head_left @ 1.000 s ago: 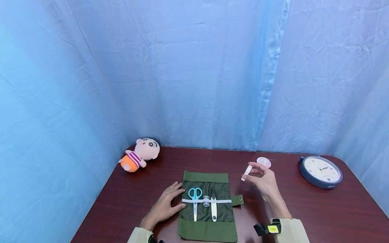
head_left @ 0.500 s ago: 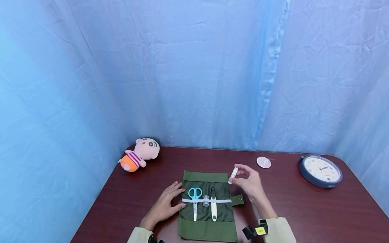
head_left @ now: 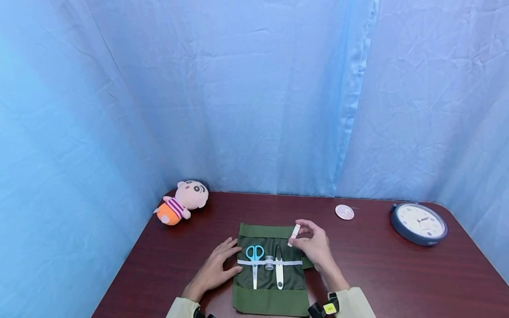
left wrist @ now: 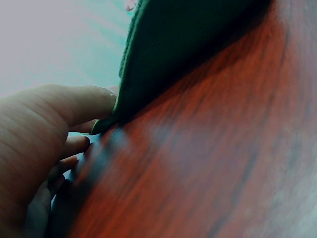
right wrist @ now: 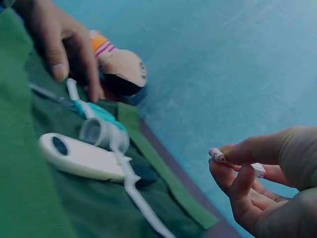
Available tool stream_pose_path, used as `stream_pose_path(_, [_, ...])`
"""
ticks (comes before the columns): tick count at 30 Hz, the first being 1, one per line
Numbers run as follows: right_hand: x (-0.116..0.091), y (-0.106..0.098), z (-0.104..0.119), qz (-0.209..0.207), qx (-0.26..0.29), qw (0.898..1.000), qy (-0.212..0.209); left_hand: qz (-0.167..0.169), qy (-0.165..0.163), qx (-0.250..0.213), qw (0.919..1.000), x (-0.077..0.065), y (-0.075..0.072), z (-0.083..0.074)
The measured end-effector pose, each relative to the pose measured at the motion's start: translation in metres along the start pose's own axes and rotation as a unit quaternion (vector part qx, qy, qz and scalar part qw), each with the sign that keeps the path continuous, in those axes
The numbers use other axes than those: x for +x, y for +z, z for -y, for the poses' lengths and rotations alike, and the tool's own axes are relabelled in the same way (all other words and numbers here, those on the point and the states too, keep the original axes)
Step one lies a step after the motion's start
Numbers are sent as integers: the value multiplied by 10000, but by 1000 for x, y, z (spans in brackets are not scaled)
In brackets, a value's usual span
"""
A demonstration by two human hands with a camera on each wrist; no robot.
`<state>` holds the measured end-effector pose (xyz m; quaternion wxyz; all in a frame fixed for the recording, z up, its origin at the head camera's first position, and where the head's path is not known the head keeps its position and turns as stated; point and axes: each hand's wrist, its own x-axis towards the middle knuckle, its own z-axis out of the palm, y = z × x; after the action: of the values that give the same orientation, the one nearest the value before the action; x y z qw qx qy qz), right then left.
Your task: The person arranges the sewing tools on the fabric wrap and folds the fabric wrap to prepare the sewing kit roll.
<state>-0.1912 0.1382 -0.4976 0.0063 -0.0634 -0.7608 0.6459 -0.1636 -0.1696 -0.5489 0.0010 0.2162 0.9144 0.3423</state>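
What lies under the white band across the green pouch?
Under the white band on the green pouch: blue-handled scissors, a small grey spool and a white tool. The stretch of each directly beneath it is covered.

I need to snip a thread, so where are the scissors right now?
In the head view, the scissors lie on the green pouch, left of the grey roll, under the white strap, on the side nearest the left hand.

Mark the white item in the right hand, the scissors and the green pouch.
White item [head_left: 294, 233]: head view, mid-length.
Scissors [head_left: 255, 271]: head view, on the blades.
Green pouch [head_left: 270, 301]: head view, near flap.
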Motion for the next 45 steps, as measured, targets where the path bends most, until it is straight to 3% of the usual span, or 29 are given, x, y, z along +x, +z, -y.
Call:
stream_pose_path(9, [-2, 6, -16, -1, -496, 9988, -53, -7, -5, 12, 10000, 0, 0, 0])
stream_pose_path(23, [-3, 4, -40, 429, -175, 9987, -227, -21, 9, 101, 9999, 0, 0, 0])
stream_pose_path(29, [-3, 3, -45, 575, -321, 9957, -654, -32, 11, 97, 9999, 0, 0, 0])
stream_pose_path(38, [-5, 5, -52, 656, -930, 9823, -1489, -49, 24, 98, 9999, 0, 0, -1])
stream_pose_path(45, [-4, 4, -54, 747, -1205, 9780, -1533, -57, 37, 131, 9999, 0, 0, 0])
